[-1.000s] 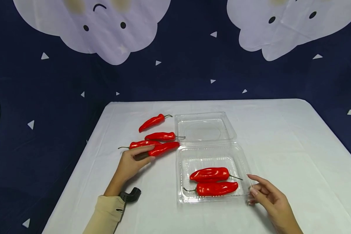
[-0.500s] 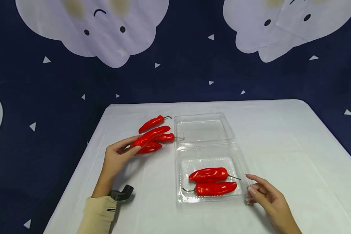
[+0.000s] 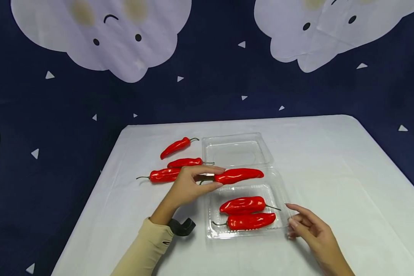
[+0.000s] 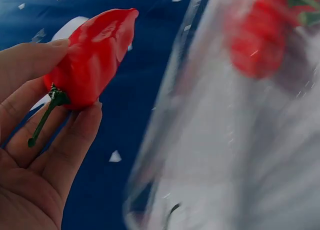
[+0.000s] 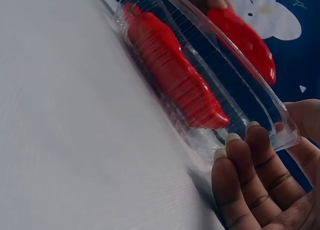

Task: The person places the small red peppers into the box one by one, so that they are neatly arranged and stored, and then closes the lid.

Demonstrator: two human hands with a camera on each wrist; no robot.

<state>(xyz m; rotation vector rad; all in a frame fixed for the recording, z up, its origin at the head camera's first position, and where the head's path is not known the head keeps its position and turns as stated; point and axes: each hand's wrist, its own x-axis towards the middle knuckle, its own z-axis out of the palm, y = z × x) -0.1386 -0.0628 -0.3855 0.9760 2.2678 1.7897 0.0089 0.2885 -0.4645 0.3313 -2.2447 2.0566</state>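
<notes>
A long red pepper (image 3: 239, 176) is pinched near its stem end by my left hand (image 3: 186, 186), held over the clear plastic container (image 3: 212, 234). In the left wrist view the held pepper (image 4: 97, 57) points away, its green stem (image 4: 45, 117) towards the palm. Two more red peppers lie side by side in the container's near half, the farther pepper (image 3: 243, 205) just behind the nearer pepper (image 3: 252, 221). My right hand (image 3: 314, 234) grips the near right corner of the container. From the right wrist, its fingers (image 5: 240, 170) press the outer wall, thumb at the rim.
Left of the container lie three red peppers: a far pepper (image 3: 176, 147), a middle pepper (image 3: 185, 162) and a near pepper (image 3: 163, 175). The container's lid (image 3: 236, 151) lies folded back on the white table (image 3: 331, 161). A dark blue cloud-patterned cloth (image 3: 214, 76) hangs behind.
My left hand has lifted a pepper from the pile at left and carried it right, over the container. The right hand keeps its hold on the corner.
</notes>
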